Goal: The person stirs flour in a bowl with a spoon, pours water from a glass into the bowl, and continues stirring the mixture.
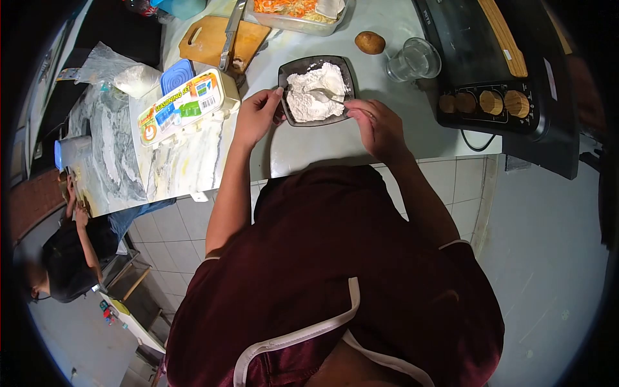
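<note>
A dark square bowl (350, 82) holding white powder (306, 100) stands near the counter's front edge. My left hand (260, 116) is closed on the bowl's left rim, with the thumb on top. At the bowl's right side, my right hand (378, 127) pinches the handle of a metal spoon (325, 95), whose head rests in the powder. To the left lies a seasoning set carton (184, 106). A brown potato (369, 42) and a clear glass (414, 60) stand to the upper right of the bowl.
A knife (229, 39) lies across a wooden board (203, 40). Behind the bowl is a container of shredded vegetables (296, 19). A black oven (496, 64) stands at right. Another person (74, 255) is at the far left, near a blue-lidded container (71, 152).
</note>
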Demonstrator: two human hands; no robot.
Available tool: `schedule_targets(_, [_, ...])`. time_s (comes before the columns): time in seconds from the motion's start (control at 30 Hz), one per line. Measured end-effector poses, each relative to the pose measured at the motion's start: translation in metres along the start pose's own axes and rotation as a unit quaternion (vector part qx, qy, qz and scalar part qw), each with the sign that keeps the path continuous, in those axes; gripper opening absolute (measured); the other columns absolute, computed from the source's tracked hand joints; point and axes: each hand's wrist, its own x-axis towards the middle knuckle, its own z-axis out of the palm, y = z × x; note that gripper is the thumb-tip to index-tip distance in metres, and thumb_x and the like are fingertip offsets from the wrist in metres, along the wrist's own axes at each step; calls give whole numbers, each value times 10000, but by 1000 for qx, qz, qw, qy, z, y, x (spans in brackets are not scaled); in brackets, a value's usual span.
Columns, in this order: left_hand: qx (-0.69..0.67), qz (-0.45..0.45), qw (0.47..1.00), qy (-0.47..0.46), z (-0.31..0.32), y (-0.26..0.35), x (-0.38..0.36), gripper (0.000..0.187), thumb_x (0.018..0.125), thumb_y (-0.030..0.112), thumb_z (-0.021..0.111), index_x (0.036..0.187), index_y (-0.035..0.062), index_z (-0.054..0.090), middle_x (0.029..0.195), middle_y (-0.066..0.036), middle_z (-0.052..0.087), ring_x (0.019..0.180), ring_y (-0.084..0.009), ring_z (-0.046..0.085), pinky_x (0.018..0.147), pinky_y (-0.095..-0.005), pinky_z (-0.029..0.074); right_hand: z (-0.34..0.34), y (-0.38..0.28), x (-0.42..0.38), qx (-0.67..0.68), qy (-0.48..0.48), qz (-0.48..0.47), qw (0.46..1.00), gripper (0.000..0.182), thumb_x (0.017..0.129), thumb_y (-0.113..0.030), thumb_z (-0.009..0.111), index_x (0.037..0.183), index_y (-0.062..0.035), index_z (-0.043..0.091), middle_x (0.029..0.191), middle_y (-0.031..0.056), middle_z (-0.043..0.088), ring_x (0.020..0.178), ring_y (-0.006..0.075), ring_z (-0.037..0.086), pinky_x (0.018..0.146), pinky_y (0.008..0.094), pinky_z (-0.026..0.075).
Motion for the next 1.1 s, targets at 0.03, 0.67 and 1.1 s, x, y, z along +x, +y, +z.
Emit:
schedule_targets(0.03, [-1,0,1000,1,1,-1,0,347,956,308,550,855,-9,650,623,-42,611,552,-90,565,532,-235,455,1,1,-1,-12,-8,-5,1000,130,879,-54,592,1000,-56,639,883,104,664,763,257,645,679,331,517])
schedule_targets(0.67, [-21,6,1000,-15,-1,-5,2,334,961,303,541,855,1,639,639,-26,600,558,-79,544,531,-233,445,5,-6,-6,-21,-17,-44,999,136,867,-47,606,999,-63,635,882,95,651,784,265,635,685,344,512])
schedule_targets(1.1, [-12,1,1000,-26,-3,-4,3,331,969,304,529,907,-2,640,645,-39,613,577,-86,570,556,-234,460,9,-15,-3,-46,-5,-40,998,138,845,-43,630,981,-69,640,866,92,649,769,269,633,675,353,509])
